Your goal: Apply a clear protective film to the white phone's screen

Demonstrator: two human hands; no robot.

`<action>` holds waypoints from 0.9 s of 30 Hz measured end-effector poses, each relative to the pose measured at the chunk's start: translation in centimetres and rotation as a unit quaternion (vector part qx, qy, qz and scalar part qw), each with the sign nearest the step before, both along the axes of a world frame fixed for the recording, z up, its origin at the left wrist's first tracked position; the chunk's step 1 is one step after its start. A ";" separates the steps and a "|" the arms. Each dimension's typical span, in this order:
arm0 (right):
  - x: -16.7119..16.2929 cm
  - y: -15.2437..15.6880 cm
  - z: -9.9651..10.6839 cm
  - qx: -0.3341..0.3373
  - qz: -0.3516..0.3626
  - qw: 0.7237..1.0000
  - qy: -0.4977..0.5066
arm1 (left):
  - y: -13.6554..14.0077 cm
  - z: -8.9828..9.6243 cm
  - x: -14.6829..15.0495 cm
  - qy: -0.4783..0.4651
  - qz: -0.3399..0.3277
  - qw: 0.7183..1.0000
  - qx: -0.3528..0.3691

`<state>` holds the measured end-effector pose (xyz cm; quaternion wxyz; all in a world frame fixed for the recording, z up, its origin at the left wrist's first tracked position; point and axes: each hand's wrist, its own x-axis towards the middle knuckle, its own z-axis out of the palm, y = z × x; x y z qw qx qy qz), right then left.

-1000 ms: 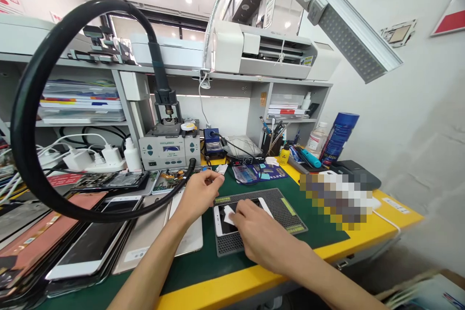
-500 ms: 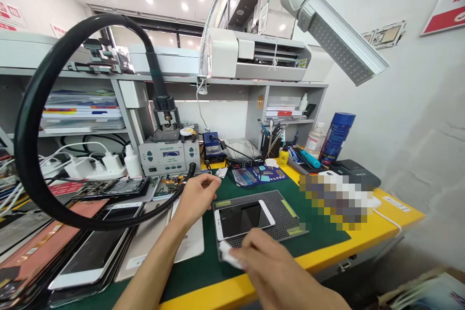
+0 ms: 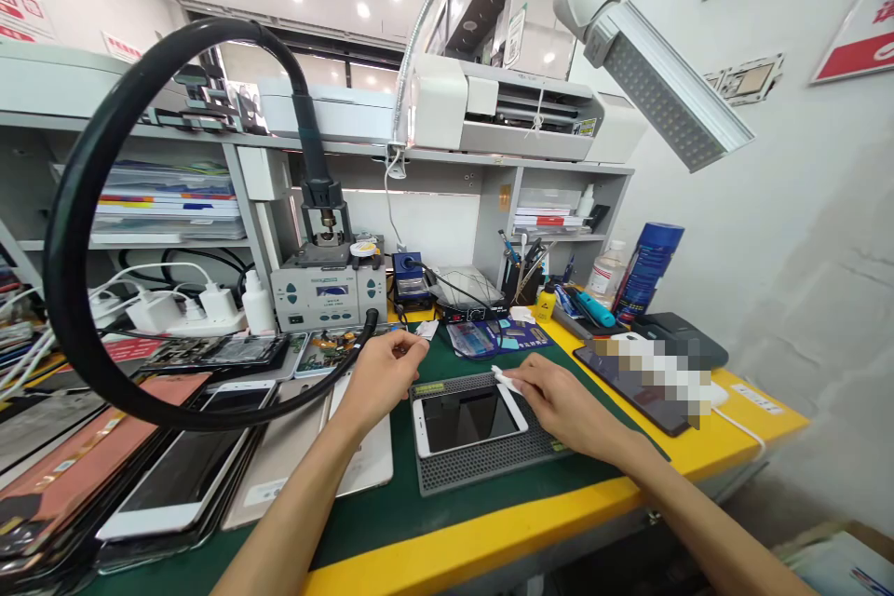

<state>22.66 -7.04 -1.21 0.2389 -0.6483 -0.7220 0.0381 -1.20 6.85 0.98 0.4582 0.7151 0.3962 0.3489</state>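
A white-framed smartphone (image 3: 467, 421) lies face up, its screen dark, on a grey perforated pad (image 3: 461, 475). Over the phone's far right corner, my right hand (image 3: 562, 400) pinches a folded white wipe (image 3: 503, 379); whether the wipe touches the pad there I cannot tell. My left hand (image 3: 387, 377) is beside the pad's far left corner, fingers curled in and closed. What they hold, if anything, is hidden. Behind that hand a crumpled white scrap (image 3: 427, 329) rests on the green mat (image 3: 381, 521).
Stacked phones (image 3: 188, 466) and panels crowd the left. A thick black hose (image 3: 66, 233) loops from the grey hot-air station (image 3: 325, 293). A lamp (image 3: 670, 79) overhangs the right. Along the right side are a dark tablet (image 3: 629, 386), a blue can (image 3: 648, 270) and a yellow bottle (image 3: 546, 302).
My right hand has gone from the pad's near left edge to the phone's far right corner, still holding the wipe. My left hand has hardly moved. The view has shifted slightly.
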 end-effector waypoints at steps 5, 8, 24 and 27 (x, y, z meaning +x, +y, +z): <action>0.5 0.9 0.3 -0.031 0.064 0.997 -0.041 | 0.1 0.0 -0.2 0.005 0.001 1.000 0.002; 0.3 0.4 0.6 -0.036 0.075 0.994 -0.065 | 0.1 0.0 -0.1 0.007 -0.001 1.000 0.005; -1.9 -4.6 -1.4 0.006 0.034 0.980 -0.195 | 0.2 -0.5 0.0 0.002 -0.006 1.000 0.016; -2.7 -5.2 -2.3 0.024 0.001 0.980 -0.197 | 0.2 -0.5 0.1 0.001 -0.007 1.000 0.016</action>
